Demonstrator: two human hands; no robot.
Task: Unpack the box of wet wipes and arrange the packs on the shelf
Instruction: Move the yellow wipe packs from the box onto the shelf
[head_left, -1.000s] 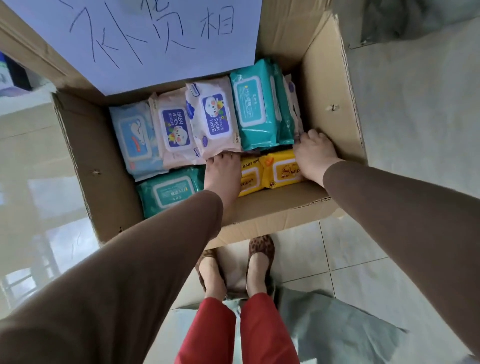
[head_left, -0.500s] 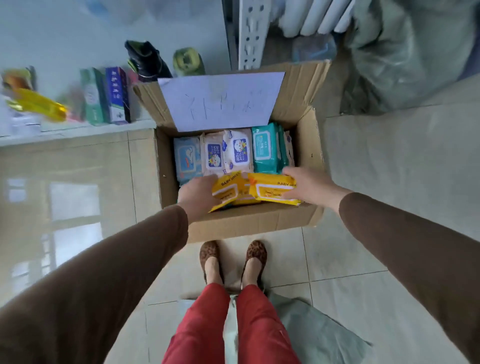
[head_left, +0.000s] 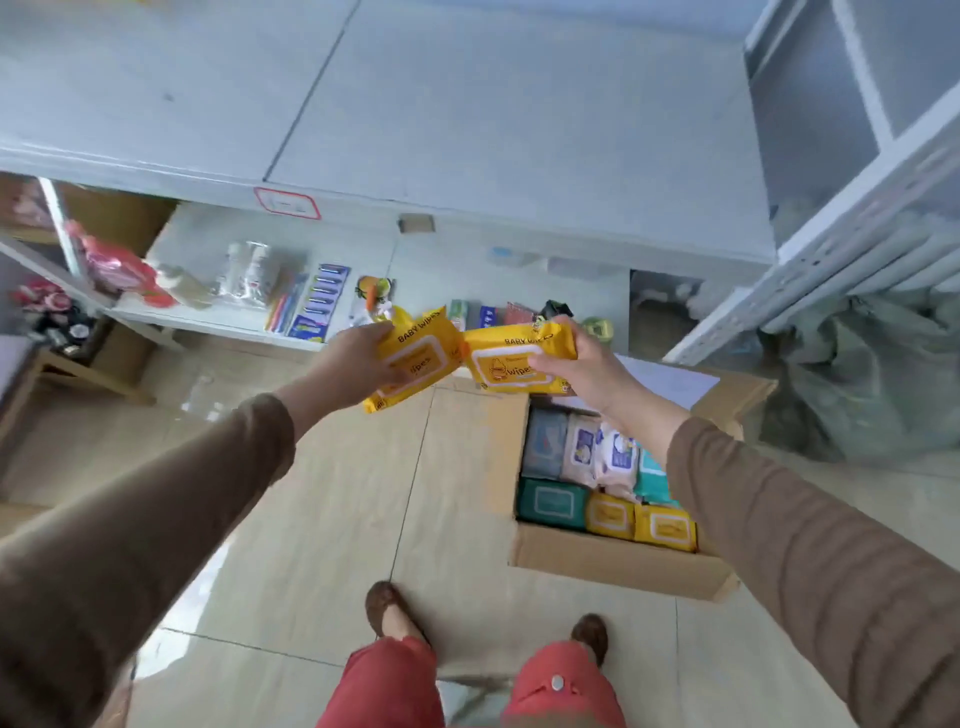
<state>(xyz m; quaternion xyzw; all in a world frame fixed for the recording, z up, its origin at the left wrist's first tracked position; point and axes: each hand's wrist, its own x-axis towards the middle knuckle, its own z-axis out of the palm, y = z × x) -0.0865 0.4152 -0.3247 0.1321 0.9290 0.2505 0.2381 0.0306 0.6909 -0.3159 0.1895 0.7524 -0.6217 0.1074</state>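
Standing on pale floor tiles (head_left: 332, 499), facing a white shelf unit (head_left: 467, 130). Left hand (head_left: 358, 364) raised at about 11 o'clock from frame centre, fingers curled round a yellow baby-wipes pack (head_left: 415, 358), thumb across its face; pack tilted, lower corner dipping toward 7 o'clock. Right hand (head_left: 587, 364) at about 1 o'clock, gripping a second yellow pack (head_left: 514, 358) by its right end, held nearly level. Near corners of the two packs just beside each other, possibly touching; cannot tell. Both packs in the air in front of the lower shelf (head_left: 218, 312), not resting on anything. Open cardboard box (head_left: 613, 564) on the floor at 4 o'clock, under the right forearm, still holding packs: two more yellow ones (head_left: 641, 522) along the near edge, a dark green pack (head_left: 550, 501) left of them, pale blue, white and teal packs behind. White paper sheet (head_left: 670, 384) over the box's far flap. Lower shelf at 10 o'clock carrying small blurred goods, including a carded strip of blue items (head_left: 319, 304). Grey-green plastic bag (head_left: 872, 384) bunched at 3 o'clock, beside the box. Brown sleeves, red trousers, brown shoes at 6 o'clock.
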